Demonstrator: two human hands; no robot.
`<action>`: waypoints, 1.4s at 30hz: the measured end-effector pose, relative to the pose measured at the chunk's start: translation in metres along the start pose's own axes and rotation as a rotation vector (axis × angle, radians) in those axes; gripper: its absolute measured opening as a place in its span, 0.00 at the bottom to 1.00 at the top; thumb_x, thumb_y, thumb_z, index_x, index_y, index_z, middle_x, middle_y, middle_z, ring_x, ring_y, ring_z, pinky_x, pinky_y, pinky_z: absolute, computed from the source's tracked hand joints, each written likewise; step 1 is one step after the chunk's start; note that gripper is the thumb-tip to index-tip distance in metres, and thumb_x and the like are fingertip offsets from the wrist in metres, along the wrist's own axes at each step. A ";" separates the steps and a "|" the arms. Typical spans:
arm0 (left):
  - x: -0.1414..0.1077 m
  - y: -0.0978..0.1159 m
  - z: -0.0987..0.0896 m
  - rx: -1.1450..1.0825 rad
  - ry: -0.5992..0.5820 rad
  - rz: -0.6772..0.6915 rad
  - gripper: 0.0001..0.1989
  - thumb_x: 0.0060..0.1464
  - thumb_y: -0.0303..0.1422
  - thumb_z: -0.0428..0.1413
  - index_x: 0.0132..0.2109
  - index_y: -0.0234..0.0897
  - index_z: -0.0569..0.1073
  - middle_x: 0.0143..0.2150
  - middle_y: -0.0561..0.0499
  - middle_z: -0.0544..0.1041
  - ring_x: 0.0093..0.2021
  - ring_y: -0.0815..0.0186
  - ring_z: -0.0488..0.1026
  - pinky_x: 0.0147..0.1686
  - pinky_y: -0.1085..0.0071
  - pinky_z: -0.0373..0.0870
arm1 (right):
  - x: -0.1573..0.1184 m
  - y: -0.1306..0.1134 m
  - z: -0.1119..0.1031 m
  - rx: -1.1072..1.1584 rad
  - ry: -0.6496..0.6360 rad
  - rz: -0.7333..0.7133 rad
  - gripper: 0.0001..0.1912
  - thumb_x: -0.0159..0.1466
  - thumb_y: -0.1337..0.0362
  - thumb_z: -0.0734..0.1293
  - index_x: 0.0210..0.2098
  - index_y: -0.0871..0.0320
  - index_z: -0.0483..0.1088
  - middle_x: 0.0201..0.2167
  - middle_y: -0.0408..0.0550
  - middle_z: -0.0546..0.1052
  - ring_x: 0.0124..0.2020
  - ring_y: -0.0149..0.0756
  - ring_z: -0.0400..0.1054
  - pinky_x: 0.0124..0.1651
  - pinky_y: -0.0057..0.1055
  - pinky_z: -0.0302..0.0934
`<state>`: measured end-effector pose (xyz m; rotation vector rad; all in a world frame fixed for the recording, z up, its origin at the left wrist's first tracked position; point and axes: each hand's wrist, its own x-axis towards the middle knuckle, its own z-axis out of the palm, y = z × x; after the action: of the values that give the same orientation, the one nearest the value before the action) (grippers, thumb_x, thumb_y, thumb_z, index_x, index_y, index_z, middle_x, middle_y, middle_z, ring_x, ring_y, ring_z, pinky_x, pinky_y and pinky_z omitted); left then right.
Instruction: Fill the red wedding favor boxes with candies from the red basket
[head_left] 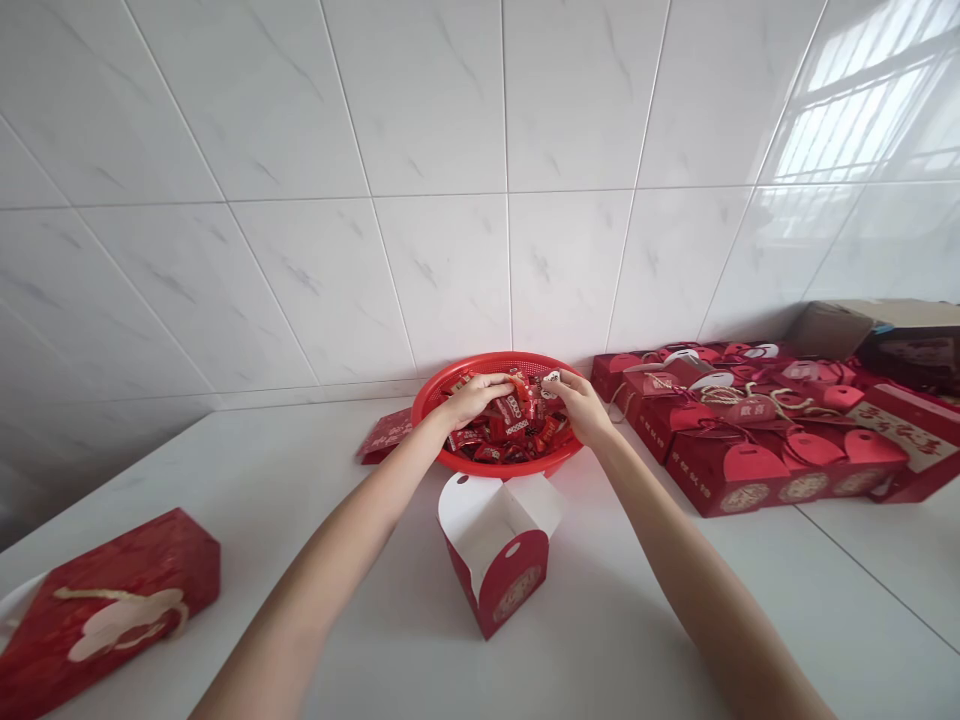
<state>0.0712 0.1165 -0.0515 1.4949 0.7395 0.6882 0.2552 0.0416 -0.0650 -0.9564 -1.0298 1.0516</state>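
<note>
A red plastic basket point(501, 468) full of wrapped candies point(511, 418) stands against the wall, and both my hands are over it. My left hand point(472, 398) reaches in from the left, its fingers closed at a red-orange wrapped candy point(522, 388). On the right side, my right hand point(582, 404) pinches a small white-wrapped candy point(551, 382) between thumb and fingers. In front of the basket, between my forearms, an open red gift box point(495, 570) stands with its flaps up and white inside showing. The bottom of that box is partly hidden by its front flap.
Several closed red gift boxes point(742, 470) with cords are grouped at the right, with a brown carton point(885, 315) behind. A red bag with a rope handle point(127, 610) lies at the left. A flat red packet point(386, 435) sits beside the basket. White tiles point(442, 280) form the wall behind.
</note>
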 end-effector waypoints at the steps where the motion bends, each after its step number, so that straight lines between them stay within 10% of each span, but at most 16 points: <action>1: 0.000 0.000 0.000 -0.001 0.002 0.006 0.12 0.55 0.33 0.64 0.46 0.36 0.81 0.37 0.49 0.81 0.33 0.64 0.77 0.29 0.71 0.74 | 0.000 -0.001 0.000 -0.006 -0.015 0.003 0.14 0.47 0.54 0.76 0.26 0.55 0.72 0.27 0.42 0.77 0.32 0.36 0.71 0.37 0.32 0.65; 14: -0.002 0.004 0.005 -0.103 -0.004 -0.092 0.24 0.50 0.21 0.55 0.54 0.35 0.78 0.41 0.48 0.83 0.35 0.65 0.78 0.36 0.71 0.75 | 0.003 0.005 -0.003 -0.063 -0.137 0.018 0.16 0.47 0.53 0.77 0.26 0.56 0.71 0.26 0.41 0.74 0.33 0.35 0.69 0.39 0.32 0.64; 25: -0.002 0.004 0.002 -0.179 -0.235 -0.110 0.25 0.50 0.22 0.53 0.57 0.30 0.75 0.42 0.43 0.84 0.36 0.58 0.82 0.43 0.62 0.76 | 0.002 0.002 -0.004 -0.078 -0.132 0.018 0.19 0.47 0.50 0.77 0.28 0.54 0.71 0.29 0.43 0.76 0.34 0.37 0.70 0.37 0.33 0.63; 42: -0.002 0.003 0.004 -0.115 -0.097 -0.087 0.22 0.54 0.25 0.56 0.57 0.35 0.78 0.45 0.44 0.82 0.37 0.62 0.77 0.40 0.65 0.75 | 0.002 0.002 -0.002 0.013 -0.062 0.016 0.21 0.45 0.47 0.78 0.28 0.54 0.73 0.28 0.43 0.76 0.33 0.37 0.70 0.37 0.34 0.68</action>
<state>0.0731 0.1122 -0.0489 1.3735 0.6757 0.5788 0.2572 0.0435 -0.0667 -0.9279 -1.0667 1.1054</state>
